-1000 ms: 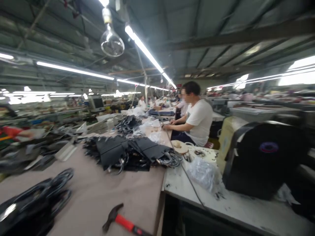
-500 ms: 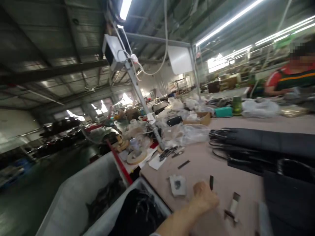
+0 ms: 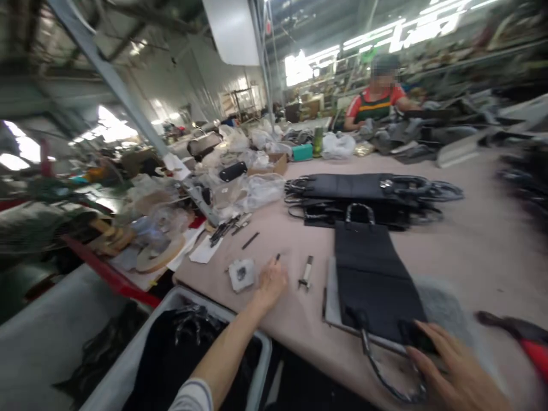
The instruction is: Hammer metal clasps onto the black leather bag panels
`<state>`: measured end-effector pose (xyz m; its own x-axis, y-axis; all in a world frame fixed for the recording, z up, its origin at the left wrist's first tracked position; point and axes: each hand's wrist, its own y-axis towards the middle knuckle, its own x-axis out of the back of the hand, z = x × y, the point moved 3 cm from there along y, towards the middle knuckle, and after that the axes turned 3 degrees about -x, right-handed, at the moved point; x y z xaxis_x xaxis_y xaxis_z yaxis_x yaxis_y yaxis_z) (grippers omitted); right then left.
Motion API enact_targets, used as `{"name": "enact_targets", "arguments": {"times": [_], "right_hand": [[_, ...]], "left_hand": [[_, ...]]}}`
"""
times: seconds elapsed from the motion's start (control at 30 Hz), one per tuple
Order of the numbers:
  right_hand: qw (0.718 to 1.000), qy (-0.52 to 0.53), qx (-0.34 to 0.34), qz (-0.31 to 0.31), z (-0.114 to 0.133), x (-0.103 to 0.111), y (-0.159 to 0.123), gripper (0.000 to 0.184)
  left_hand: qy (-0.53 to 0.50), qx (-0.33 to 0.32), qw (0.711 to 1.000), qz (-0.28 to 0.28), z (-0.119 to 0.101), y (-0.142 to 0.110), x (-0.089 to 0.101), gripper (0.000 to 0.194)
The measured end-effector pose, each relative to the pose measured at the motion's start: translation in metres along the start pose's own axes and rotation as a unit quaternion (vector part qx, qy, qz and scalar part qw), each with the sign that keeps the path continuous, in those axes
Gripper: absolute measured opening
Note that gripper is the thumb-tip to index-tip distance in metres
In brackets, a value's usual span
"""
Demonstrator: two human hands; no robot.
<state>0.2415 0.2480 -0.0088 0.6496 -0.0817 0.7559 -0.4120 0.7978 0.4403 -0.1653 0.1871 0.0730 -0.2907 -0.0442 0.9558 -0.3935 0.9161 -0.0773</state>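
Observation:
My left hand (image 3: 273,281) is over the table with its fingers closed, and the tip of a small dark strip (image 3: 278,257) sticks out from them. Just left of it lies a small white pad (image 3: 242,275) with a dark smudge. A metal clip-like tool (image 3: 306,273) rests to its right. My right hand (image 3: 456,368) is at the near corner of a flat black bag panel (image 3: 372,268) with looped handles. Its thumb and fingers are round something dark, which is blurred. The near handle (image 3: 379,365) hangs toward the table edge.
More black bag panels (image 3: 342,188) lie stacked behind. A grey bin (image 3: 268,348) with black pieces stands against the table's near left edge. Plastic bags (image 3: 265,191) and a metal post (image 3: 128,103) are at left. A red-handled tool (image 3: 533,354) lies at right. A co-worker (image 3: 374,105) sits across.
The view has swung right and down, bringing my right hand and the near black bag panel fully into sight. My left hand stays beside the white pad, its fingers still closed.

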Motion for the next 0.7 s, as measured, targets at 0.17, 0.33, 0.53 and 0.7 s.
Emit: {"name": "enact_targets", "arguments": {"times": [0.17,0.33,0.53,0.7], "right_hand": [[0.990,-0.022,-0.021,0.135,0.013,0.029,0.010,0.039],[0.980,0.003,-0.014,0.198,0.020,0.040,0.032,0.044],[0.972,-0.057,-0.019,0.228,0.025,0.034,0.042,0.038],[0.979,-0.041,-0.015,0.197,0.024,0.031,0.041,0.036]], "left_hand": [[-0.109,-0.252,0.959,-0.063,-0.079,-0.025,-0.026,0.013],[-0.121,-0.377,0.918,0.004,-0.136,-0.046,-0.054,0.009],[-0.090,-0.379,0.919,0.067,-0.146,-0.037,-0.063,0.017],[-0.076,-0.195,0.978,-0.004,-0.104,0.004,-0.040,0.021]]}}
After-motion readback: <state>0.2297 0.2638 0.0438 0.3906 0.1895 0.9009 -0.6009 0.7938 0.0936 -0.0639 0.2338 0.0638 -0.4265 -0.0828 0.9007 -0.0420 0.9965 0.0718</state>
